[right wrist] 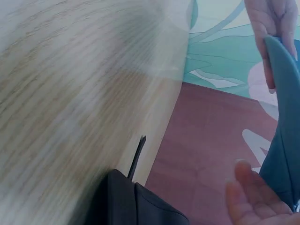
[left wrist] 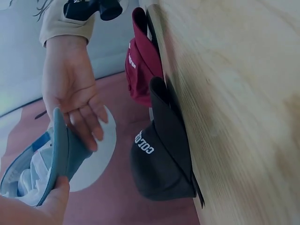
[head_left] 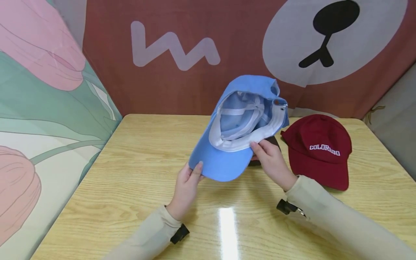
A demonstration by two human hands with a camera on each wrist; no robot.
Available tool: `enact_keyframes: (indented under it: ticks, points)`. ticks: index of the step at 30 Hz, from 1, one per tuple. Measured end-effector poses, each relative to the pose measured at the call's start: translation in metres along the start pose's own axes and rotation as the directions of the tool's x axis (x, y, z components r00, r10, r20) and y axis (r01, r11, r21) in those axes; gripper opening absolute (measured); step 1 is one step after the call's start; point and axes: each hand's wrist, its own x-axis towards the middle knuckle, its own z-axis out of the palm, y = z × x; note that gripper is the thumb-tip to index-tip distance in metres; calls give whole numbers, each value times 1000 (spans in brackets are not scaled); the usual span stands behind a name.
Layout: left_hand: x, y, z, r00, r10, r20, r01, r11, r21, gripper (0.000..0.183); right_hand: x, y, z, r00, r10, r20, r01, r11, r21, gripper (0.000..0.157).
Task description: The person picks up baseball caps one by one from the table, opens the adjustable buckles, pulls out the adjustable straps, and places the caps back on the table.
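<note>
A light blue baseball cap (head_left: 224, 162) is held up above the table, its white-lined inside facing the head camera and its brim pointing down and left. My left hand (head_left: 187, 186) pinches the left edge of the brim, thumb on top. With thumb and fingers my right hand (head_left: 272, 161) grips the cap's right side where brim and crown meet. Behind the blue cap, mostly hidden in the head view, a black cap (left wrist: 161, 159) with white lettering sits on the table. To its right lies a dark red cap (head_left: 320, 151) marked COLORADO.
The wooden table (head_left: 130, 173) runs back to a brown cloth backdrop (head_left: 182, 86) with a printed bear face. A flower-printed cloth (head_left: 58, 119) hangs on the left, a grey one (head_left: 398, 112) on the right. A bright reflection lies on the table's front part.
</note>
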Motion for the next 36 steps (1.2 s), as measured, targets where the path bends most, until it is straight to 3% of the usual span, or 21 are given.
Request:
enact_keyframes:
  ticks: [5,11,17,22,26,30,33,36]
  points:
    - [0,-1,2,997,-67,46,65,997,40,39,1,-7,-6,999,24,-36,-24,999,22,23]
    - [4,-3,0,988,-132,74,125,988,92,34,3,-11,-15,994,-26,-105,24,1000,-18,29]
    - [7,-2,-2,982,-156,102,142,981,131,41,5,-10,-31,983,-119,-140,92,979,-184,34]
    - [10,3,-6,985,-135,111,122,986,116,48,4,-9,-42,965,-223,-136,155,908,-388,37]
    - [12,9,-6,995,-84,63,76,990,116,44,2,-11,-49,955,-279,-102,198,855,-479,36]
    - [16,16,-6,999,27,25,-30,990,135,36,1,-11,-56,942,-330,-69,245,811,-532,34]
    - [19,20,-5,990,139,33,-143,979,146,32,0,-10,-61,926,-375,-44,284,770,-572,33]
    - [20,24,-4,968,248,50,-253,953,169,32,1,-9,-63,907,-421,-24,325,733,-598,32]
